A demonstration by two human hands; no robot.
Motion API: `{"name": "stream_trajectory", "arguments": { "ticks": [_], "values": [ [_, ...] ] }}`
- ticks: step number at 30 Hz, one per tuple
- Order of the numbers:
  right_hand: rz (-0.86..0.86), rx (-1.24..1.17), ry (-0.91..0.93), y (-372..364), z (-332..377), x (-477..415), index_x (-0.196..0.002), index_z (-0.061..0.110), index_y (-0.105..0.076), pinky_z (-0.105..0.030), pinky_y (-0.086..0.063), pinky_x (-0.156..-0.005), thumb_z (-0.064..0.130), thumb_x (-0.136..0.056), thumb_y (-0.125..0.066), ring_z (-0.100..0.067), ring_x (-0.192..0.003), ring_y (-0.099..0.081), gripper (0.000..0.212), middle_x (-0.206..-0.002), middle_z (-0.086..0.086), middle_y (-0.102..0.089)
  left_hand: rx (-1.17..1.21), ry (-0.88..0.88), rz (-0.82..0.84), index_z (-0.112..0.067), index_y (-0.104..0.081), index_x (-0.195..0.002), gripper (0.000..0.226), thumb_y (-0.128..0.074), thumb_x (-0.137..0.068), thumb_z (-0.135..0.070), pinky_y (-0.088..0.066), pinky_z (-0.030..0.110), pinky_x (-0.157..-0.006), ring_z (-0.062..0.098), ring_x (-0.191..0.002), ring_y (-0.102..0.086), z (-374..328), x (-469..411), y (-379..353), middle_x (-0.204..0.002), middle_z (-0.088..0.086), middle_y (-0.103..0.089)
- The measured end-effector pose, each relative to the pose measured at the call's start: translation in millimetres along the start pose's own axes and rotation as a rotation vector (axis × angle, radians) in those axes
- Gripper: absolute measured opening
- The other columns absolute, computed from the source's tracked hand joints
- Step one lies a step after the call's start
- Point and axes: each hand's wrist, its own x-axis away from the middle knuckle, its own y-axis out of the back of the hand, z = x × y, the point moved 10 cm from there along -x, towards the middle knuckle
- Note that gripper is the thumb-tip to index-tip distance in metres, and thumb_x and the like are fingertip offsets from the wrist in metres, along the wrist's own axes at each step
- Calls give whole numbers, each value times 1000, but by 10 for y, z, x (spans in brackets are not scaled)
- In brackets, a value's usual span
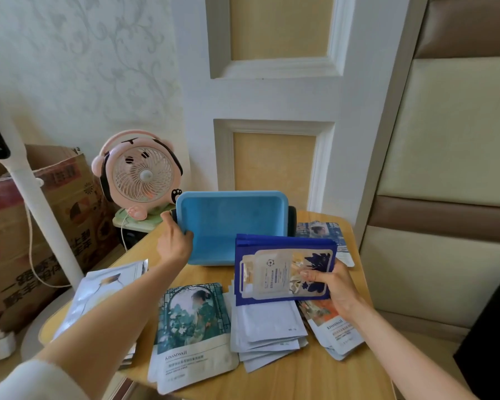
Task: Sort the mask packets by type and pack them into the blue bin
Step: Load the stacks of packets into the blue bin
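Note:
The blue bin (pixel 231 226) stands tipped on its side at the back of the small wooden table, its opening facing me. My left hand (pixel 175 241) grips its left rim. My right hand (pixel 334 287) holds a stack of dark blue mask packets (pixel 280 267) just in front of the bin's right half. On the table lie a green garden-print packet pile (pixel 194 330), a pale plain packet pile (pixel 267 333), an orange-print pile (pixel 335 330), a white pile (pixel 104 293) at the left under my forearm, and one more printed packet (pixel 324 230) behind the blue stack.
A pink desk fan (pixel 140 176) stands on a low stand left of the bin, its cord hanging down. A cardboard box (pixel 20 226) and a white floor-fan pole (pixel 38 203) are at the left. A white panelled door rises behind the table (pixel 306 376).

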Motion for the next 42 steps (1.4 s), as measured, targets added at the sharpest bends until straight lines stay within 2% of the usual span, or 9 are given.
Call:
{"name": "stream_trajectory", "arguments": {
  "ticks": [4,7,9,12,16,21,35,40,42],
  "values": [
    [10,-4,-8,-15,14,9,-109,9,-60,-46,-54,-82,9,-61,-76,-28,-93,-69,50,-99,-10,-73,30,36,50,-8,-26,-123,42,-51,-90,-15,-39,36,-59,33,-69,-51,-38,50,-133,-103,17,-56],
    [29,6,-13,-26,26,11,-108,9,-62,-43,-55,-80,7,-63,-76,-28,-93,-69,48,-98,-10,-73,182,12,-31,-11,-23,-137,68,-59,-87,-39,-41,48,-96,36,-118,-45,-91,120,8,-136,16,-42],
    [25,11,-22,-9,16,-1,-107,9,-62,-42,-55,-80,3,-69,-74,-29,-93,-69,41,-98,-10,-73,479,-170,-146,-13,-33,-135,62,-53,-88,-47,-34,42,-107,25,-126,-39,-263,406,264,-135,10,-41],
    [16,22,-26,-2,22,-17,-105,9,-62,-40,-56,-76,1,-72,-72,-28,-92,-69,36,-98,-10,-73,811,-324,269,-23,-34,-133,68,-56,-76,-53,-37,30,-103,10,-122,-46,-551,925,90,-132,-7,-47],
    [2,10,-40,-15,8,-25,-104,10,-62,-44,-56,-79,2,-72,-73,-29,-91,-69,35,-98,-11,-73,764,-46,721,-20,-22,-140,79,-73,-78,-19,-49,28,-88,11,-108,-57,-564,1318,-574,-127,-3,-52],
    [-17,-15,-25,5,83,-20,-111,8,-60,-51,-54,-86,1,-72,-72,-29,-94,-69,41,-102,-12,-72,829,5,633,-19,-53,-101,32,-71,-78,-5,-56,26,-64,18,-90,-67,-719,1277,-647,-98,2,-68],
    [32,75,-23,-62,-12,34,-107,13,-60,-51,-50,-92,2,-73,-72,-27,-100,-66,38,-101,-7,-72,818,39,718,-15,-51,-110,41,-68,-77,4,-56,24,-70,14,-92,-65,-521,1416,-772,-103,3,-67],
    [105,188,146,-210,629,-40,-103,15,-56,-29,-54,-73,0,-70,-72,-20,-93,-67,40,-97,-4,-69,737,-68,565,-16,-54,-87,29,-68,-76,7,-52,19,-59,12,-73,-65,-583,1089,-482,-77,-4,-65],
    [166,493,254,-421,982,-86,-96,18,-57,-25,-52,-69,5,-71,-77,-13,-83,-66,35,-92,2,-67,708,-100,513,-17,-54,-85,29,-68,-76,7,-53,24,-60,15,-74,-64,-593,904,-301,-78,-2,-65]
  ]
}}
